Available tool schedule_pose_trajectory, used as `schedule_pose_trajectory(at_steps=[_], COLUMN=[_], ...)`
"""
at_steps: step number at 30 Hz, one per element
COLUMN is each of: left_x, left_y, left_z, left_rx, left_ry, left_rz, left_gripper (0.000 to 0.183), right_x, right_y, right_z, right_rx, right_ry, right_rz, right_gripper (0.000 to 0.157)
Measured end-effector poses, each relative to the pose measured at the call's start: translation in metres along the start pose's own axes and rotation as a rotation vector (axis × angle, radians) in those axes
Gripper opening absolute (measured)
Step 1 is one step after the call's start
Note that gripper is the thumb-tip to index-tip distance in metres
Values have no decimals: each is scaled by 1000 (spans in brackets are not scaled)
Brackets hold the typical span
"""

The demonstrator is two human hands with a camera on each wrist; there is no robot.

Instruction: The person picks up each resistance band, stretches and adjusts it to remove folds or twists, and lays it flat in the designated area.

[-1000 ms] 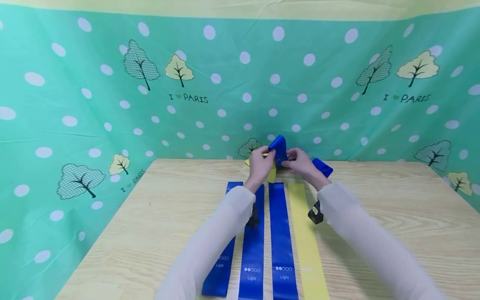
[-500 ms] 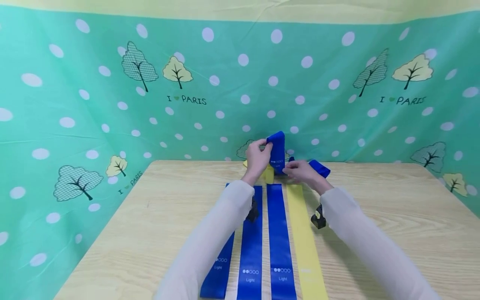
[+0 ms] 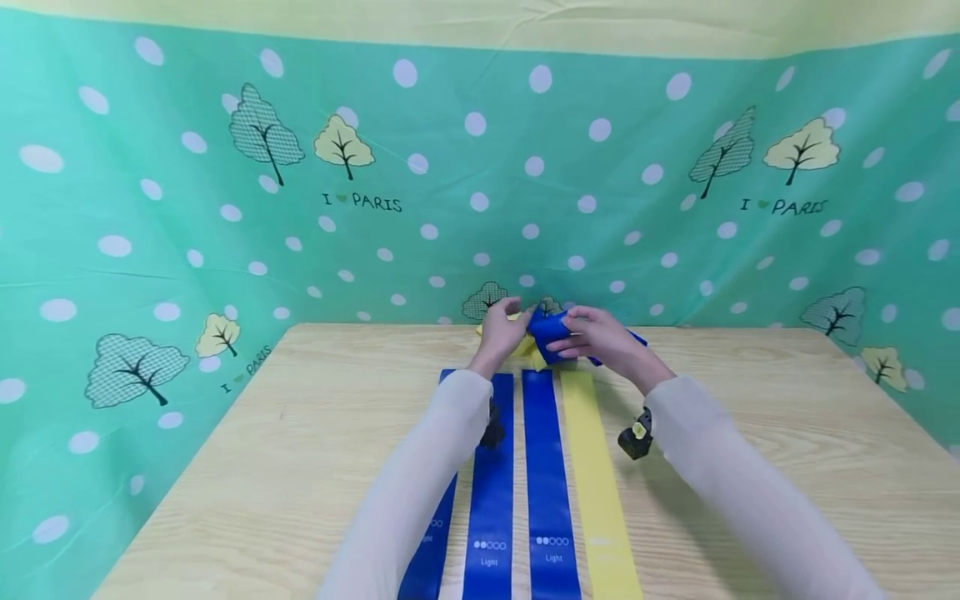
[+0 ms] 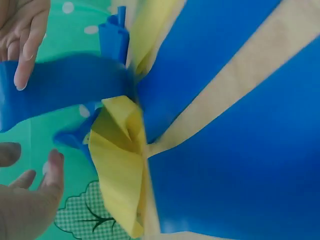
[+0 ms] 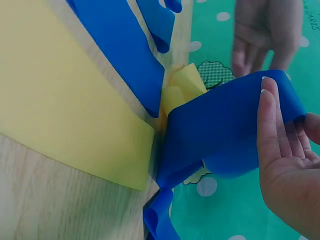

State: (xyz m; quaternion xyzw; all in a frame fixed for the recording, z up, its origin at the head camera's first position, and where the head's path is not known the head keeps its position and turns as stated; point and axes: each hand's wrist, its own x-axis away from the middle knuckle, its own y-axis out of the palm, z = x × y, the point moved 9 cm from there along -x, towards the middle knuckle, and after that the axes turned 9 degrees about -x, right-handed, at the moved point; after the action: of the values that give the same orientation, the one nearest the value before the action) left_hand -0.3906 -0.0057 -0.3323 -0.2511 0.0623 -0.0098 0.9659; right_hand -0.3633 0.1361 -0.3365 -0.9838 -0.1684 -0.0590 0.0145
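Observation:
A blue resistance band (image 3: 553, 327) stands up off the back of the table in a folded loop, and my right hand (image 3: 603, 337) grips its upper part. In the right wrist view, the fingers lie across one face of the band (image 5: 215, 120), with the thumb at its far edge. My left hand (image 3: 504, 333) is just left of the loop, fingers spread and apart from the band in the left wrist view. Beneath and beside the loop is a crumpled yellow band (image 4: 117, 160). Another bunched blue band (image 5: 162, 215) lies to its right at the table's back edge.
Flat blue bands (image 3: 491, 500) (image 3: 551, 483) and a flat yellow band (image 3: 600, 483) run lengthwise along the wooden table (image 3: 750, 458). Another flat blue band (image 3: 431, 550) is partly under the left sleeve. A green dotted cloth (image 3: 375, 250) hangs right behind the table.
The left hand has let go of the blue band's raised top and opened. The right hand has moved up onto the band, whose raised top has dropped lower.

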Motion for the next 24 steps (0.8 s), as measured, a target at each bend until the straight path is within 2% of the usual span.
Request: schedule_pose_trajectory(at_steps=[5, 8, 13, 15, 18, 24], left_x=[11, 16, 24, 28, 31, 33], left_y=[9, 17, 27, 29, 31, 27], left_z=[-7, -8, -4, -3, -3, -3], left_rx=[48, 62, 119, 135, 156, 218], left_ry=[-1, 5, 61, 68, 55, 31], left_rz=[-73, -140, -255, -279, -281, -227], left_gripper=[27, 27, 21, 21, 22, 23], right_x=[2, 3, 6, 8, 11, 19], right_y=[-6, -9, -14, -15, -15, -12], right_z=[-4, -6, -9, -11, -12, -8], right_rx=[5, 8, 22, 32, 53, 83], right_ry=[14, 14, 34, 47, 51, 31], right_rz=[27, 20, 17, 17, 17, -4], right_gripper=[37, 45, 48, 49, 49, 51])
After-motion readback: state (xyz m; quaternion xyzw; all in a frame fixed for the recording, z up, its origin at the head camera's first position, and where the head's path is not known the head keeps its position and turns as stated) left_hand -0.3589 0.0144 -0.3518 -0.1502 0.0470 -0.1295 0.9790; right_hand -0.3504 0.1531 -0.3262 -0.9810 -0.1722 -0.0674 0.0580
